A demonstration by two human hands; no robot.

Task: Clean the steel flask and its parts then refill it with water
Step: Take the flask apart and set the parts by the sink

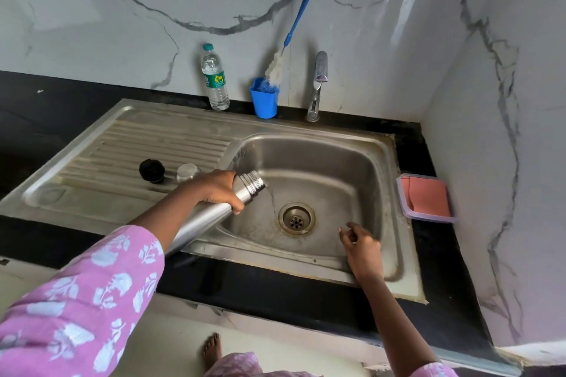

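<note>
My left hand (pixel 219 190) grips the steel flask (pixel 211 217) near its threaded neck and holds it tilted over the sink basin (pixel 346 162). Water runs from the flask's open mouth toward the drain (pixel 296 218). My right hand (pixel 361 246) hovers over the basin's front right part, fingers loosely apart, holding nothing. The flask's black stopper (pixel 151 170) and its steel cap (pixel 187 172) stand on the ribbed drainboard (pixel 147 144), just behind my left wrist.
At the back stand a plastic water bottle (pixel 215 78), a blue cup (pixel 264 99) holding a blue-handled bottle brush (pixel 289 40), and the tap (pixel 318 86). A lidded box with a pink cloth (pixel 425 197) sits right of the sink. A wall closes the right side.
</note>
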